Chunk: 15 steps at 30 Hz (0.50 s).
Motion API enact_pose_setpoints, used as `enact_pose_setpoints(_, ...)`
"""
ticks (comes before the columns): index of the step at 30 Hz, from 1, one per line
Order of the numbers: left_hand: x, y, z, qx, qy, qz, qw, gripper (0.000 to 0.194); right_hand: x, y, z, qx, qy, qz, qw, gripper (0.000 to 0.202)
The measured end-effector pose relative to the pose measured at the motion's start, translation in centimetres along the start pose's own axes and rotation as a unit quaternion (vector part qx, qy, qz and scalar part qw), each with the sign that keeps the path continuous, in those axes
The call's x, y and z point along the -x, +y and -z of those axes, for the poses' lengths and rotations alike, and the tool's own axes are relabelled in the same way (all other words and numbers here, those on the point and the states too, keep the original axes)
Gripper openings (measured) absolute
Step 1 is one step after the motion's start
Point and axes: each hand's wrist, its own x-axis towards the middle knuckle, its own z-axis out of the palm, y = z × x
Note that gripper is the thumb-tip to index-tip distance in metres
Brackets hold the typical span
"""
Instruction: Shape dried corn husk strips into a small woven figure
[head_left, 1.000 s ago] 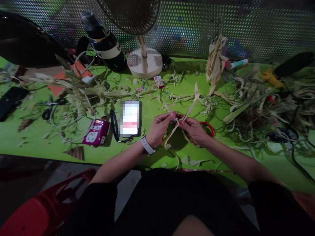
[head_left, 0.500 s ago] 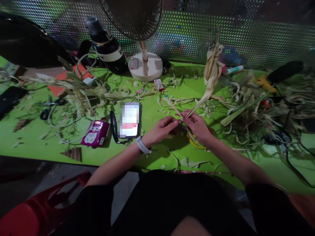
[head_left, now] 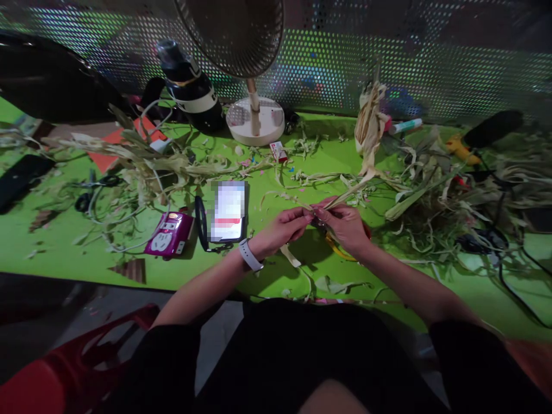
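Note:
My left hand (head_left: 290, 229) and my right hand (head_left: 345, 227) meet over the green table, both closed in a pinch on pale dry husk strips (head_left: 351, 191). From my right hand the strips run up to a bundle of dried husk (head_left: 370, 129) at the back. Another thin strip sticks out to the upper left of my fingers, and a loose husk end (head_left: 290, 255) hangs below my left hand. The exact crossing of the strips is hidden by my fingertips. Under my right hand lies a tool with a yellow handle (head_left: 340, 250), mostly covered.
A lit phone (head_left: 228, 210) and a purple socket block (head_left: 169, 234) lie to the left. Behind them stand a fan (head_left: 255, 123) and a black bottle (head_left: 194, 98). Husk scraps (head_left: 431, 213) and a yellow-and-black tool (head_left: 463, 148) fill the right side.
My left hand has closed in against my right fingertips and now pinches the strips too. A husk end has appeared beneath it. The view has shifted slightly.

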Motion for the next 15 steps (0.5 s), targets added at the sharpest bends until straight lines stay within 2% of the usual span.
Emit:
enact_pose_setpoints(4,-0.1,0.5,0.5,-0.004,0.014,-0.003,1.0,0.026,-0.5,-1.0,0.5,-0.017,0.018,0.003,1.0,0.026)
enact_pose_setpoints(9,-0.1,1.0,0.9,-0.035,0.012,-0.014,0.999,0.027,-0.6,-1.2,0.5,-0.05,0.022,-0.035,0.998,0.037)
enact_pose_setpoints(13,-0.4,1.3,1.8,-0.091,0.044,-0.054,0.993,0.029,-1.0,-1.3,0.5,-0.086,0.06,-0.015,0.994,0.038)
enact_pose_setpoints(15,-0.7,1.5,2.7,-0.127,0.079,-0.073,0.986,0.029,-1.4,-1.5,0.7,-0.115,0.084,-0.004,0.99,0.037)
